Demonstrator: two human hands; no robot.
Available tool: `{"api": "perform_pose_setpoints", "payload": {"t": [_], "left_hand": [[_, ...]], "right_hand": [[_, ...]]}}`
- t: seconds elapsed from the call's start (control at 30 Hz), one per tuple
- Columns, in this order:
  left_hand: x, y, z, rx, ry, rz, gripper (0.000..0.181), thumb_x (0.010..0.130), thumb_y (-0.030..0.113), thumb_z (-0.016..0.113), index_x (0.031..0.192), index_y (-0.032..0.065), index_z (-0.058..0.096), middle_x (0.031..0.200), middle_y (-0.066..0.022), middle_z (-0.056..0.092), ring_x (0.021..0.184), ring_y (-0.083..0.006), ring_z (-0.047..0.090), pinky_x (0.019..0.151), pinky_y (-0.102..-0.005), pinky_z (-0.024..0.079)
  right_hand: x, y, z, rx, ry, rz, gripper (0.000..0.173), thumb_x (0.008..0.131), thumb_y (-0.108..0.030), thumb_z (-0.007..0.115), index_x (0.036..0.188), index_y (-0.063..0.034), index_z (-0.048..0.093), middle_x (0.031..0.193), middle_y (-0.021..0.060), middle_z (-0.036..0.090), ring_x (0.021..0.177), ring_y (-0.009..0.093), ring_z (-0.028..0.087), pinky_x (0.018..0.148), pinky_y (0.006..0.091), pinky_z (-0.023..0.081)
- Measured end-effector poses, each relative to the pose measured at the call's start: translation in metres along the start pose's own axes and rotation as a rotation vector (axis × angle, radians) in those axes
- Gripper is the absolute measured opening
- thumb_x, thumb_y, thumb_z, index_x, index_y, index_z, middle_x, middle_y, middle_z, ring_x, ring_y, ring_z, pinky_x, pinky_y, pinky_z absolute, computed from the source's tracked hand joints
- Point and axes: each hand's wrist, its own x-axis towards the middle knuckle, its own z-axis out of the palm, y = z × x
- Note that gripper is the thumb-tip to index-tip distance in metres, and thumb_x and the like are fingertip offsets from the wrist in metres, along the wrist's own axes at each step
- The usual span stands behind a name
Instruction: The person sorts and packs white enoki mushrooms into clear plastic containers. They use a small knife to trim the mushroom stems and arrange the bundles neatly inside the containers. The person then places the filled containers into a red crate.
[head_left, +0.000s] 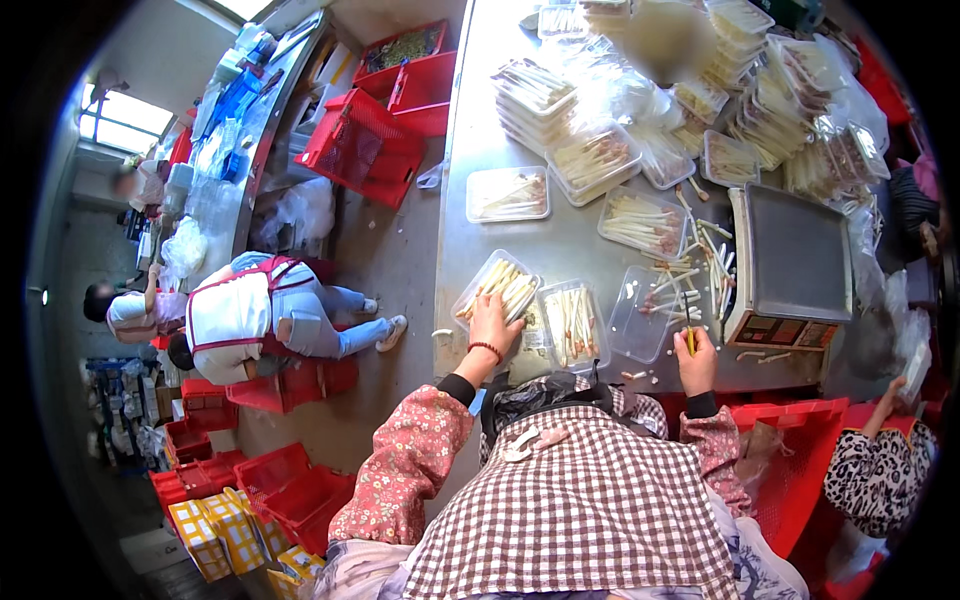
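My left hand (492, 328) rests with spread fingers on white stalks with brownish ends, in a clear plastic tray (499, 279) at the table's left edge. In my right hand (696, 358) is a small knife (690, 330) with a yellow handle, its blade pointing away from me. Between my hands stand a filled clear tray (574, 324) and a clear tray (637, 319) that looks nearly empty. Loose stalks (709, 262) lie beyond the knife. Another filled tray (643, 223) sits farther back, and one more (508, 194) lies at the left.
Stacked filled trays (536, 94) and plastic bags cover the metal table's (466, 142) far part. A weighing scale (795, 255) stands at right. Red crates (367, 146) stand left of the table, another (795, 465) below right. Co-workers (240, 307) are at left and right.
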Motion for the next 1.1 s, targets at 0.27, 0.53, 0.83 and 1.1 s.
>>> {"api": "perform_pose_setpoints", "payload": {"t": [0.27, 0.53, 0.83, 1.1], "left_hand": [[0.011, 0.012, 0.007, 0.253, 0.067, 0.024, 0.052, 0.063, 0.018, 0.081, 0.106, 0.0001, 0.056, 0.11, -0.0218, 0.056, 0.107, -0.0354, 0.053, 0.093, -0.0413, 0.045], [0.037, 0.016, 0.005, 0.366, -0.164, -0.015, 0.049, 0.06, 0.036, 0.081, 0.092, 0.0011, 0.066, 0.093, -0.0208, 0.067, 0.087, -0.0344, 0.065, 0.079, -0.0409, 0.053], [0.034, 0.014, 0.027, 0.42, -0.155, 0.049, 0.045, 0.065, 0.027, 0.077, 0.095, -0.003, 0.062, 0.094, -0.024, 0.065, 0.092, -0.0386, 0.063, 0.086, -0.0442, 0.049], [0.041, 0.024, 0.006, 0.221, -0.342, -0.033, 0.056, 0.059, 0.039, 0.084, 0.087, -0.0047, 0.063, 0.086, -0.0213, 0.067, 0.079, -0.0322, 0.066, 0.071, -0.0397, 0.053]], "right_hand": [[0.005, -0.019, -0.001, -0.026, 0.017, 0.005, 0.017, 0.085, -0.017, 0.065, 0.081, -0.0034, 0.056, 0.066, 0.0078, 0.058, 0.059, 0.014, 0.056, 0.056, 0.0312, 0.045], [0.0, -0.004, -0.004, 0.034, 0.118, -0.002, 0.021, 0.081, -0.021, 0.067, 0.087, -0.0023, 0.059, 0.075, 0.0161, 0.064, 0.067, 0.03, 0.064, 0.062, 0.0384, 0.05], [-0.001, 0.014, -0.002, 0.038, 0.138, 0.019, 0.024, 0.082, -0.023, 0.066, 0.09, -0.0024, 0.057, 0.079, 0.0184, 0.064, 0.075, 0.036, 0.064, 0.065, 0.0408, 0.049], [-0.002, 0.011, -0.011, 0.084, 0.136, 0.016, 0.024, 0.083, -0.023, 0.065, 0.091, -0.0017, 0.057, 0.08, 0.0205, 0.063, 0.076, 0.038, 0.063, 0.064, 0.0435, 0.049]]}}
